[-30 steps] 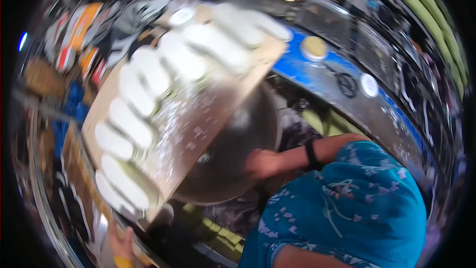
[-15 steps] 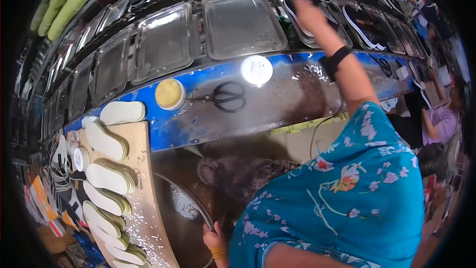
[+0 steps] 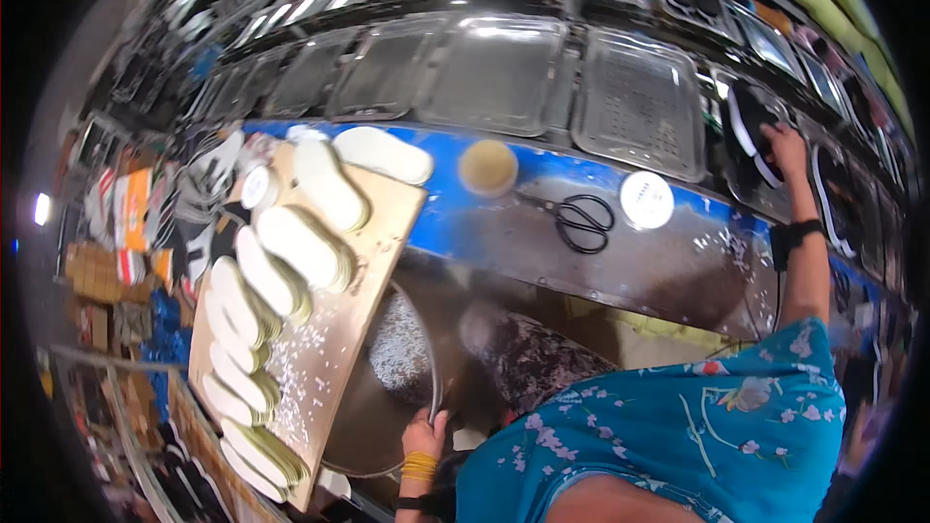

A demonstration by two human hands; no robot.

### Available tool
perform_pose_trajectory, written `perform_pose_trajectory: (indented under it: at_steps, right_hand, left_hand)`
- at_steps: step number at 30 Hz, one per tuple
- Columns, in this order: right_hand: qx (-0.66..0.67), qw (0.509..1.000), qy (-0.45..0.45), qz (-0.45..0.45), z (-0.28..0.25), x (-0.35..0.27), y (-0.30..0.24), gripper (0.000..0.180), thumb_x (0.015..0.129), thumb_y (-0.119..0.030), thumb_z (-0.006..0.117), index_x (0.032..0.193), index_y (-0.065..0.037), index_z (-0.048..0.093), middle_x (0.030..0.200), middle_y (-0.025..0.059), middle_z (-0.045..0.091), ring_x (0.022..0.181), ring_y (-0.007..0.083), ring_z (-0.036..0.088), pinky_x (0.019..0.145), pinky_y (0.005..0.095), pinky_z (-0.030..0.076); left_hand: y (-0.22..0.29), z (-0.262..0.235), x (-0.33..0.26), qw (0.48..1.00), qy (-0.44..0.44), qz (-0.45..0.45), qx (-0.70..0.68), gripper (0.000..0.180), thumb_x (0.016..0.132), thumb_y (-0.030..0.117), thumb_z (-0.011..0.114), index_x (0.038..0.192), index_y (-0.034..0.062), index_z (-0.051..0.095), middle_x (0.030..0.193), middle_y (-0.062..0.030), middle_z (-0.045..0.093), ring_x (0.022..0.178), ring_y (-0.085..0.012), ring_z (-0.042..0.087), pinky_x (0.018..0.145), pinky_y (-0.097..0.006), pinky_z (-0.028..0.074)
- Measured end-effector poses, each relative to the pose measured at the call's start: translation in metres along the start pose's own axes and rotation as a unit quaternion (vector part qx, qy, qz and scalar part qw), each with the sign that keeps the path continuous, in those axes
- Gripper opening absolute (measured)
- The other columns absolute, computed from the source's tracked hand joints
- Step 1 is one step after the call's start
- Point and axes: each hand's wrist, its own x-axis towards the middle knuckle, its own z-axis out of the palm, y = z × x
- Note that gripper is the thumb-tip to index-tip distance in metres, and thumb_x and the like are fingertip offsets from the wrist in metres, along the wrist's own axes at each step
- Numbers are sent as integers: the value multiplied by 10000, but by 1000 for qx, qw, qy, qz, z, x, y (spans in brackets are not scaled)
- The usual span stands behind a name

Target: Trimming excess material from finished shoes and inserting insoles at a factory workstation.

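Note:
My left hand (image 3: 424,438), with yellow bands at the wrist, is closed round the rim of a large round metal basin (image 3: 438,383) at the lower middle. A heap of small white bits (image 3: 399,353) lies inside it. On the far right my right arm is stretched out, and my right hand (image 3: 787,149) is closed on a black shoe (image 3: 746,136) with a white sole edge. That shoe rests on a metal tray in the rack; part of the shoe and the fingertips are hard to make out.
Metal trays (image 3: 499,73) line the rack behind a blue-edged bench. On the bench are black-handled scissors (image 3: 584,224), a yellow-topped round tub (image 3: 488,168) and a white lid (image 3: 647,200). Stacks of white insoles (image 3: 305,244) cover a wooden board (image 3: 363,291) at left, with scattered white bits.
The view has swung right, so the board and bench appear shifted. My right hand stays at the shoes on the rack; my left hand keeps its hold on the basin rim.

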Motion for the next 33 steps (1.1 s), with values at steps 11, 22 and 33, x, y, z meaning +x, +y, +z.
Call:
perform_pose_trajectory:
  at_steps: [11,22,33]
  right_hand:
    - [154,772,-118,-606,70,-313,-232,285,641,-222,705,535,-61,496,516,82,468,427,185,483,403,306,380]
    - [129,323,-424,-836,194,-590,-211,186,714,-306,585,701,-137,508,680,39,517,539,208,574,399,359,447]
    - [-250,789,-291,-479,185,-363,-185,232,777,-229,520,955,-89,569,904,147,620,835,303,603,704,396,487]
  left_hand:
    - [-1,-88,-40,880,24,102,-463,454,874,228,519,1260,37,374,1165,-120,498,988,-220,538,838,-316,435]
    - [-129,4,-56,813,302,-312,-387,580,830,430,534,1179,-25,442,1151,-146,511,1040,-248,499,898,-331,388]
    - [-85,-84,-73,916,142,-209,-310,482,855,412,513,874,-63,591,556,-77,538,493,-134,526,486,-263,424]
